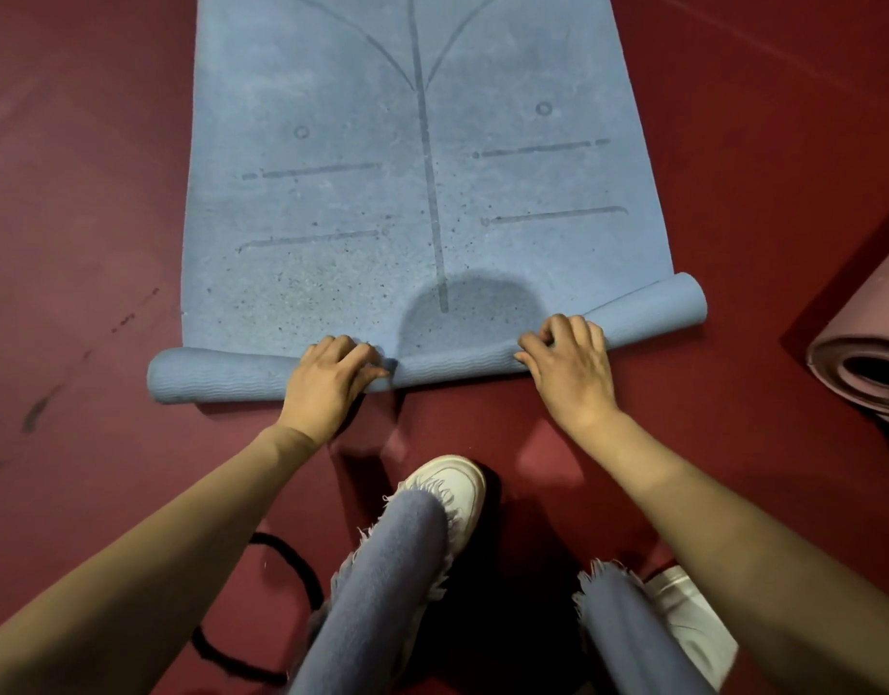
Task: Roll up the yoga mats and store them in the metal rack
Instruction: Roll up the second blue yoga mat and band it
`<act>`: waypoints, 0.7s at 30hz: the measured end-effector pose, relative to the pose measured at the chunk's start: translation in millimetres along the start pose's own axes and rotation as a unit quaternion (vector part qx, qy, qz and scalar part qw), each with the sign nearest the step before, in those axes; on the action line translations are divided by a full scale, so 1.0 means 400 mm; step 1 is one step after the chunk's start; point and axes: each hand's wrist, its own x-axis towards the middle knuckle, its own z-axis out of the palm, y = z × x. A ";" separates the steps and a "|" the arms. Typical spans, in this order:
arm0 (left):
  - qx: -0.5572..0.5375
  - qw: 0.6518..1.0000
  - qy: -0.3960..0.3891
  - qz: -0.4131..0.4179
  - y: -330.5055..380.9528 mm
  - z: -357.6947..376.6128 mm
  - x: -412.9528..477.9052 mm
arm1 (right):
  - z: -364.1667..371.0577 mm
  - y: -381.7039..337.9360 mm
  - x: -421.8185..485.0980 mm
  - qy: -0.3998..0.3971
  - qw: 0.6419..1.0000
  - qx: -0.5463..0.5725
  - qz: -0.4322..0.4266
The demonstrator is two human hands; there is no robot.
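Observation:
A blue yoga mat [407,193] with dark alignment lines lies flat on the dark red floor and runs away from me. Its near end is curled into a thin roll [221,376] that slants up to the right. My left hand [332,376] grips the roll left of centre, fingers curled over its top. My right hand [570,363] grips it right of centre in the same way. The metal rack is not in view.
A rolled pink mat [863,373] lies at the right edge, its open end facing me. My feet in white shoes [452,486] and frayed jeans stand just behind the roll. A black cord loop [291,569] lies on the floor at lower left.

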 end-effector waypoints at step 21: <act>0.056 0.998 0.031 0.025 0.020 -0.019 -0.030 | -0.023 0.055 0.017 -0.060 0.994 0.076 -0.048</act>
